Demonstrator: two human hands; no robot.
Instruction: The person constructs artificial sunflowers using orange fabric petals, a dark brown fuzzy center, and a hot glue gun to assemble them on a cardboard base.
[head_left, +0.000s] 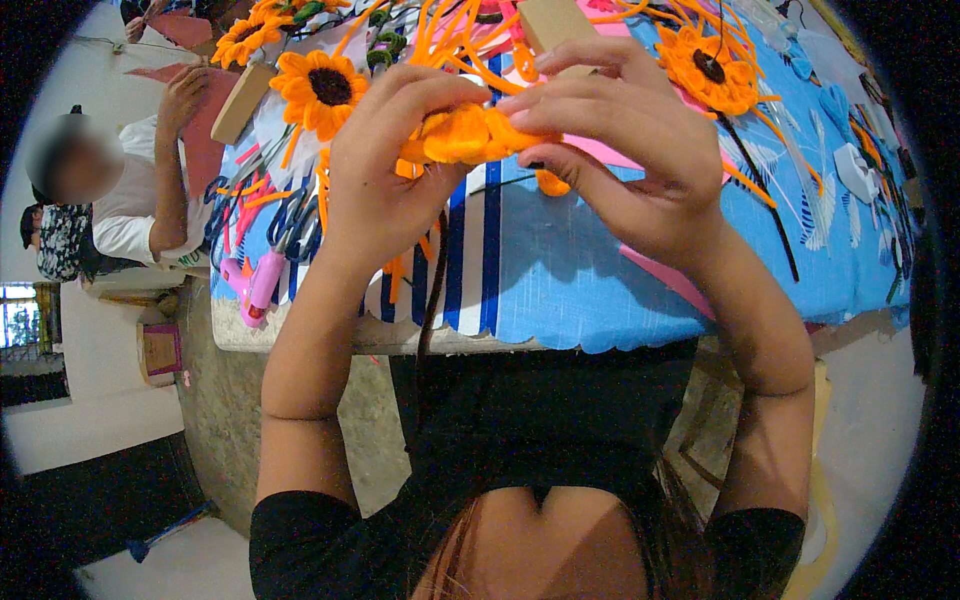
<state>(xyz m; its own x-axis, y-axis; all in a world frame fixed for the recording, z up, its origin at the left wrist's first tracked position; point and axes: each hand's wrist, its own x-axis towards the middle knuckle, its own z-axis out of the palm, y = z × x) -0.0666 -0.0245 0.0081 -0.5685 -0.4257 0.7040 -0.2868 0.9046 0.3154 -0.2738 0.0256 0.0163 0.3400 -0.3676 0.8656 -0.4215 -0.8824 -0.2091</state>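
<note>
An orange pipe-cleaner flower (472, 136) is held edge-on between my two hands above the table's front. My left hand (401, 150) grips its left side, fingers over the top and thumb below. On the other side, my right hand (630, 127) pinches the petals between fingertips and thumb. A dark stem (433, 292) hangs down beneath my left hand. Just under my right thumb shows a small orange loop (553, 183); whether it joins the flower I cannot tell. Beyond my left hand lies a finished-looking orange sunflower (319, 94) with a dark centre.
Another orange flower (709, 69) lies right, near a black stem (765, 202). Left are a pink glue gun (255, 289) and scissors (289, 232). Loose orange pipe cleaners (450, 34) and a cardboard piece (555, 26) lie behind. A person (146, 187) sits at the left.
</note>
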